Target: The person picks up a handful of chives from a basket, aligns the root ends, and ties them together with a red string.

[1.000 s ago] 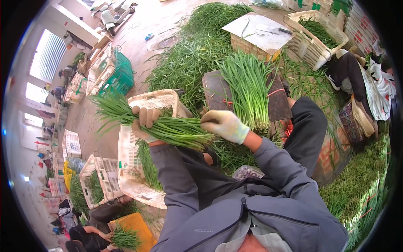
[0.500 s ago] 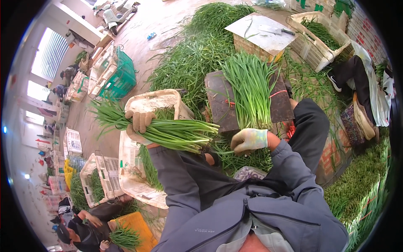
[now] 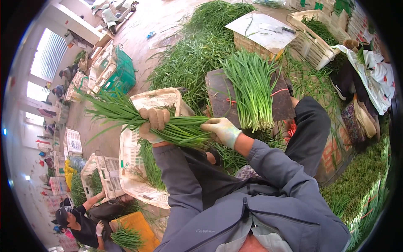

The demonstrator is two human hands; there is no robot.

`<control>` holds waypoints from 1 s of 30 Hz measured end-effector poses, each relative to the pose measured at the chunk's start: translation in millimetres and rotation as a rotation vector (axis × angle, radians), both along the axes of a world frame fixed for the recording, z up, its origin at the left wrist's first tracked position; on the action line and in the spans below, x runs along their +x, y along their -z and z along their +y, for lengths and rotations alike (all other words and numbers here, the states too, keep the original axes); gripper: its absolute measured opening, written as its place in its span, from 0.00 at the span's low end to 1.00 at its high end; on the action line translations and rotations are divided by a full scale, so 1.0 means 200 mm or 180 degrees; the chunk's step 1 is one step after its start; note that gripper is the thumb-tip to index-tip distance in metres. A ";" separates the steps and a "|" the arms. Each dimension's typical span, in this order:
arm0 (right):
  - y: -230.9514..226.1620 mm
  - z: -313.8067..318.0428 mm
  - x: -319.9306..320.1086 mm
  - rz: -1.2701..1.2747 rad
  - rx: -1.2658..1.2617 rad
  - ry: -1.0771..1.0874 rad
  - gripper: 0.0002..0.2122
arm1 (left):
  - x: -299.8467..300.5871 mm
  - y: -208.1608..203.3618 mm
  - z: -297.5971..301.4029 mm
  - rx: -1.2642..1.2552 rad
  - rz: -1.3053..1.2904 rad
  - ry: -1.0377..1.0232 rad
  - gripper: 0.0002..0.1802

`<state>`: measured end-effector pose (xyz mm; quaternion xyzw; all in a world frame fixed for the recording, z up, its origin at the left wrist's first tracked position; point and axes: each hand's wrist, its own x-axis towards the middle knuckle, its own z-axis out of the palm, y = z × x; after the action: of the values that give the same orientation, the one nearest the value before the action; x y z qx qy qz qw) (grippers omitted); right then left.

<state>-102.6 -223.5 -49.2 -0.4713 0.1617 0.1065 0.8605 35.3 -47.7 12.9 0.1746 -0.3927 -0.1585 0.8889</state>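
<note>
My left hand (image 3: 153, 124), in a brown glove, is closed around the middle of a bunch of garlic chives (image 3: 180, 129). The leaves trail off to the left and the pale stems lie to the right. My right hand (image 3: 223, 131), in a whitish glove, closes on the stem ends; its fingertips are partly hidden. Beyond it, a larger pile of chives (image 3: 251, 94) rests on a dark board (image 3: 219, 90), stems toward me. A red tie (image 3: 279, 91) lies across the board, under the pile.
A white crate (image 3: 147, 191) with greens stands by my left leg. Loose chives (image 3: 189, 59) heap on the floor ahead. A knife (image 3: 276, 28) lies on a white sheet-topped box (image 3: 247, 23). Another crate (image 3: 312, 48) sits far right. A co-worker (image 3: 79, 222) sits at lower left.
My right hand has moved up and left from below the board onto the stem ends. The left hand has shifted slightly right with the bunch. The co-worker has reached toward a crate.
</note>
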 end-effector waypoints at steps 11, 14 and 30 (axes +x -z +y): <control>0.44 -0.28 -0.42 -0.0769 -0.4419 -0.2047 0.16 | -0.03 -0.07 0.10 -0.0805 0.0300 -0.0037 0.09; 0.13 -0.24 -0.33 -0.1304 -0.3342 -0.0173 0.12 | -0.04 -0.04 0.08 -0.0868 0.0452 -0.0013 0.10; 0.36 -0.23 -0.29 -0.1251 -0.3543 -0.1847 0.15 | 0.00 -0.06 0.08 -0.1072 0.0175 0.0265 0.10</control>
<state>-160.7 -269.3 -121.5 -0.8812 -0.1012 0.1466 0.4380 35.0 -32.7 24.5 0.0024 -0.3961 -0.1318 0.9087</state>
